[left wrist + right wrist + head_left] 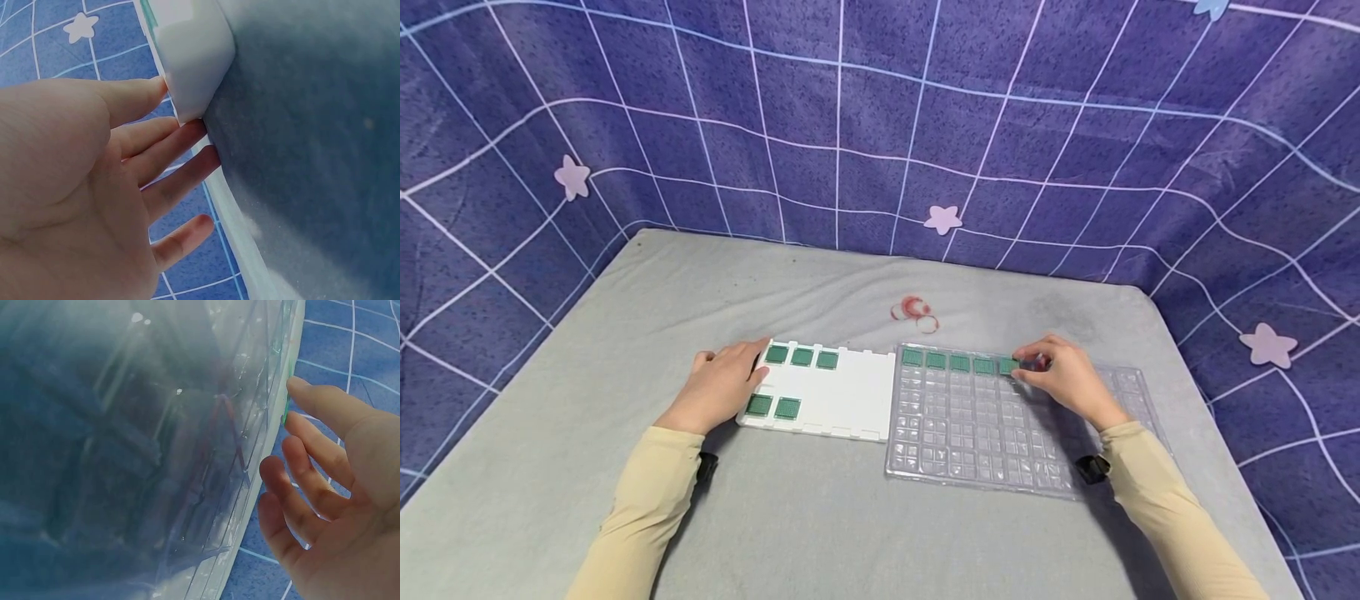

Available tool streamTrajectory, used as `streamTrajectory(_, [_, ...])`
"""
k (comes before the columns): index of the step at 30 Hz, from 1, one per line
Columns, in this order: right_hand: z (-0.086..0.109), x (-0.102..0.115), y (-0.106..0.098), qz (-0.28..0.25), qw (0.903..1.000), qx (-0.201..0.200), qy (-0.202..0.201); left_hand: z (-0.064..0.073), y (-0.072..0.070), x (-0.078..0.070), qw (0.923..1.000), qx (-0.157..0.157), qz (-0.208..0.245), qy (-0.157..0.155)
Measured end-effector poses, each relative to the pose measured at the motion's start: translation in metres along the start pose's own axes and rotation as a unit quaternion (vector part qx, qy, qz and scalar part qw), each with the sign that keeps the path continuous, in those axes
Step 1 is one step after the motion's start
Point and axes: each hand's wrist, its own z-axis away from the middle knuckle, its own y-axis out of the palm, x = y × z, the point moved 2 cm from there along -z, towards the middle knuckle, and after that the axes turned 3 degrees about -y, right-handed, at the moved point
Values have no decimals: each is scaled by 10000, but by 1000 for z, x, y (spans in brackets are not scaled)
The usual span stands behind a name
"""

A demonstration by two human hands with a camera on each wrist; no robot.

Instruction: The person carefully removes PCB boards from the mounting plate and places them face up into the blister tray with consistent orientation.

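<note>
My left hand (724,385) rests at the left end of a flat white board (857,392), thumb on its top and fingertips at the far left corner. The left wrist view shows these fingers fairly straight and spread. Three small green circuit boards (801,357) lie along the board's back edge and two more (787,408) near its front. My right hand (1063,375) pinches a green circuit board (1009,366) between thumb and index finger, at the back row of a clear plastic compartment tray (977,461). In the right wrist view, only this circuit board's thin green edge shows.
The tray's right part lies under my right forearm. Several green circuit boards (959,362) sit in its back row, left of my right hand. White board and tray meet side by side on a grey cloth (820,508). Behind hangs a blue grid-patterned curtain (880,117).
</note>
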Motion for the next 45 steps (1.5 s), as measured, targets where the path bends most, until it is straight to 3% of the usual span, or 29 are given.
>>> streamTrajectory(13, [-1,-1,3,120,9998,177,-4,0,0,0,10000,-27,21,12])
streamTrajectory(45, [-1,7,3,117,9999,-42,-55,0,-2,-2,9999,-124,0,56])
